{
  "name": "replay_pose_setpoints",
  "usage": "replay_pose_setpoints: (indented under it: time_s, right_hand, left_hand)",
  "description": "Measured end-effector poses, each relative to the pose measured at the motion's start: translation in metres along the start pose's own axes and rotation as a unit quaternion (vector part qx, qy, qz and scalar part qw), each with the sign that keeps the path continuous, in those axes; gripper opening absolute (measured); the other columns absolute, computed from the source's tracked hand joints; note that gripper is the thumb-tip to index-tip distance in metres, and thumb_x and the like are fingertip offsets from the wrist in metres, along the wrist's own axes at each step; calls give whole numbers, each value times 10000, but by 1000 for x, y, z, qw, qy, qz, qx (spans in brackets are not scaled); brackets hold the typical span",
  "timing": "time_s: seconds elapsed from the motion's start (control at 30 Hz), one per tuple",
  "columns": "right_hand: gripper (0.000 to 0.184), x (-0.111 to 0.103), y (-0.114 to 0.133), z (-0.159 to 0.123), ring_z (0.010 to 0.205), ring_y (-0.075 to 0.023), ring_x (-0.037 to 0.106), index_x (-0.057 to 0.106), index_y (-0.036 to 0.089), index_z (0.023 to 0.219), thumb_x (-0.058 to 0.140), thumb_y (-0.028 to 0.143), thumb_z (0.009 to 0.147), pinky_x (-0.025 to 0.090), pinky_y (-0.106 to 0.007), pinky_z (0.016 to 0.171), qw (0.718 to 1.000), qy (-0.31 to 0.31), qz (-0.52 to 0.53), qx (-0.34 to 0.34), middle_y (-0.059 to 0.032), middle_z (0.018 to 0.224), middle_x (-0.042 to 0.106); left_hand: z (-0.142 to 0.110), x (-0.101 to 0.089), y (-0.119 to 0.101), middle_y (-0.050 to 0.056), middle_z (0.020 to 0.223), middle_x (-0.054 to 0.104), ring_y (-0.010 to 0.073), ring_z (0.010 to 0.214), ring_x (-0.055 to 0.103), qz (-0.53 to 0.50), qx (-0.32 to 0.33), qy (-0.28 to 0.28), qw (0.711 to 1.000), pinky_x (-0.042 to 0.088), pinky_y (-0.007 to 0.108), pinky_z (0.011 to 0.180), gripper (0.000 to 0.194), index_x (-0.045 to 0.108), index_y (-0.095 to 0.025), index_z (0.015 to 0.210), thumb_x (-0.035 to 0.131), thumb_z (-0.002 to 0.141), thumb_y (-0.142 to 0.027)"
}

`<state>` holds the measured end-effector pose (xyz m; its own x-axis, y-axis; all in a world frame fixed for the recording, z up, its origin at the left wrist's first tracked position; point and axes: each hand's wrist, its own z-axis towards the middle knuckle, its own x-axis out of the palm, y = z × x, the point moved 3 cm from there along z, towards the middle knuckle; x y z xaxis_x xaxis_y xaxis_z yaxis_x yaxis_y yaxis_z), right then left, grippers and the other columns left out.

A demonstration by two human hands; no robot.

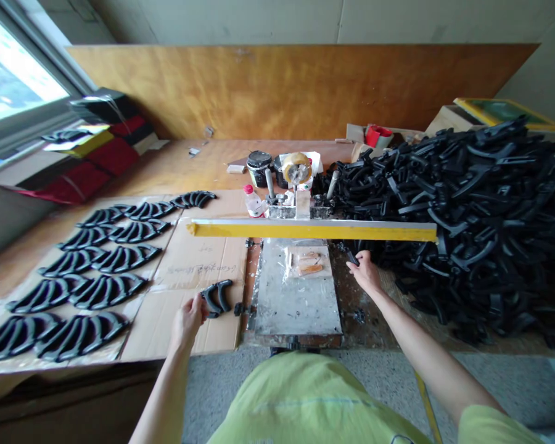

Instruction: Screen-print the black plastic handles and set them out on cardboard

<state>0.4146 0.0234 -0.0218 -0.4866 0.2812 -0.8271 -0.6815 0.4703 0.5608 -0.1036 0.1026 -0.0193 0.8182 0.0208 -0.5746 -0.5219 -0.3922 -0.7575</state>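
My left hand [189,322] is over the cardboard at the left, its fingers closed on the end of a black curved plastic part. That part lies against a small group of matching curved parts [222,297], so its exact outline is partly hidden by my fingers. On the other side, my right hand [365,272] pinches a black plastic part [353,259] at the near edge of the big pile. Between my hands is a grey metal plate [296,308] with a small taped jig block [304,262] on it.
A yellow-edged bar [314,230] spans above the plate, mounted on a press frame [302,206]. Fanned rows of black parts [92,293] cover the left cardboard. A tall pile of black parts [472,203] fills the right. Behind stand a small bottle [252,202] and a black tub [259,168].
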Motion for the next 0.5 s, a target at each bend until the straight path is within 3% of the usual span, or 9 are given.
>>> replay_pose_setpoints:
  time_s: [0.07, 0.17, 0.3, 0.4, 0.5]
  right_hand:
    - [264, 6, 31, -4, 838, -204, 643, 541, 209, 1102, 563, 275, 847, 478, -328, 752, 990, 26, 48, -129, -52, 930, 670]
    - [179, 23, 83, -10, 985, -210, 581, 615, 200, 1011, 595, 197, 833, 447, -363, 874, 947, 59, 41, -313, -68, 1022, 637]
    - [166, 44, 124, -17, 994, -217, 529, 662, 190, 1001, 583, 182, 855, 425, -369, 896, 917, 63, -31, -392, -69, 994, 628]
    - [239, 49, 130, -26, 1004, -219, 514, 659, 201, 1080, 502, 182, 901, 413, -359, 896, 914, 54, -81, -394, -78, 1001, 633]
    - [338, 40, 121, -30, 1077, -237, 502, 618, 229, 1187, 478, 150, 890, 388, -390, 945, 922, 48, -96, -373, -87, 1117, 623]
  left_hand:
    - [-6, 9, -45, -25, 476, 530, 108, 393, 457, -92, 45, 12, 995, 355, 205, 395, 400, 565, -171, 786, 455, 803, -554]
    - [-18, 23, -129, -22, 529, 555, 83, 430, 462, -172, 157, 36, 972, 368, 180, 436, 397, 611, -164, 857, 501, 821, -544]
    - [-34, 33, -220, -25, 549, 544, 78, 447, 463, -292, 255, 49, 920, 380, 183, 465, 400, 617, -161, 884, 474, 859, -533]
    - [-44, 37, -251, -36, 507, 483, 83, 445, 436, -320, 289, 64, 900, 372, 192, 481, 438, 630, -150, 867, 420, 891, -534]
    - [-55, 35, -249, -25, 527, 496, 94, 484, 455, -284, 294, 67, 910, 376, 201, 510, 471, 657, -137, 883, 427, 888, -547]
